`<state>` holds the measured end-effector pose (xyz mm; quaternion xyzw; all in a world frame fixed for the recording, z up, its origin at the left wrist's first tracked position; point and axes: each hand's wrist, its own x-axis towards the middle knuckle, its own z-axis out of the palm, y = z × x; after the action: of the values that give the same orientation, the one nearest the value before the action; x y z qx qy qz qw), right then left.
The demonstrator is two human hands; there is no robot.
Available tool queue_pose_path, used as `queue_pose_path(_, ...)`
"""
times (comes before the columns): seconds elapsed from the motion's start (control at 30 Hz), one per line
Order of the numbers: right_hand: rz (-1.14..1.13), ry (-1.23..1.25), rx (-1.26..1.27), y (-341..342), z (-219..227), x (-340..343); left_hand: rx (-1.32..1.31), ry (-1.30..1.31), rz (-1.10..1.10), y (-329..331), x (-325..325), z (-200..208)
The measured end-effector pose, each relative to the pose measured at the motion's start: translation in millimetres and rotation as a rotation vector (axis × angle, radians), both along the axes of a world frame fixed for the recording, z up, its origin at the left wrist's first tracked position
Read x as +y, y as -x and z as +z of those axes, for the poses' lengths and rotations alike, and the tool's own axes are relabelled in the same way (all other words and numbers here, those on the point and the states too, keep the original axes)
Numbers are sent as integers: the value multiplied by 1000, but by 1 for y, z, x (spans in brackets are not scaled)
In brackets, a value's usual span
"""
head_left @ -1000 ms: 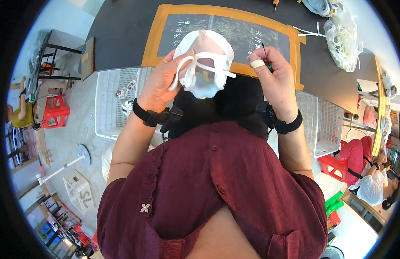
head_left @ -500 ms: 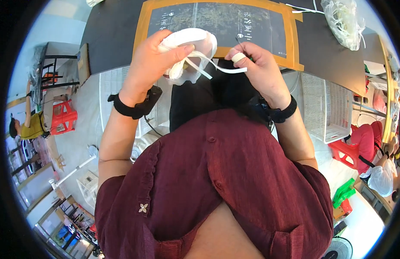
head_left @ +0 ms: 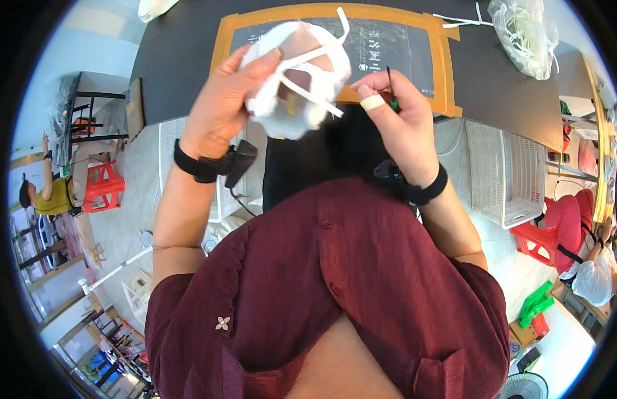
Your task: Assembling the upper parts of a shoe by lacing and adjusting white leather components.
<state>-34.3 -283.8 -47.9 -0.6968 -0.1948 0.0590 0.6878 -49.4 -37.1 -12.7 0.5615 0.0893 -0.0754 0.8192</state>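
Clock directions are being read in the head view, 12 facing away from the wearer. The left hand (head_left: 232, 90) is holding a white cupped piece (head_left: 321, 76) by its 9 o'clock side, thumb on the near face, the other fingers mostly hidden behind; the fingers are clamping its edge. The piece is standing clear of the lap at 12 o'clock from the shirt, overlapping the near-left part of the taped panel (head_left: 408, 56) on the dark table (head_left: 494, 100).

The right hand (head_left: 405, 116) is waiting at the piece's 4 o'clock side, curled around a slim dark tool with a green part (head_left: 394, 104), its shaft pointing to 12. Thumb and forefinger are coming nearly together; whether they are pinching anything, or touching the piece, cannot be told.

In this inspector's judgement, the step in hand is arranging the white straps (head_left: 308, 88). Work on a loose end would be calling for a steady left grip and a right-hand pinch without losing the tool.

The hollow side appears to be facing the wearer, straps crossing it. The long axis is running roughly from 1 to 7 o'clock, rounded rim uppermost; one strap end is pointing to 12, another to 4.
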Motion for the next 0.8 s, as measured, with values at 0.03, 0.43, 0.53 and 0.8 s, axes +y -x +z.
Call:
queue_pose_path(0.03,-120,10,-245,5,3,5,-8,4,18,-1,-6,-8)
queue_pose_path(0.43,-378,714,-778,-1,7,30,116,313,-21,9,-61,-36)
queue_pose_path(0.53,-363,689,-742,-10,-7,32,130,362,-83,6,-58,-44)
queue_pose_path(0.8,-226,544,-712,-24,-8,36,149,548,-75,-3,-51,-55)
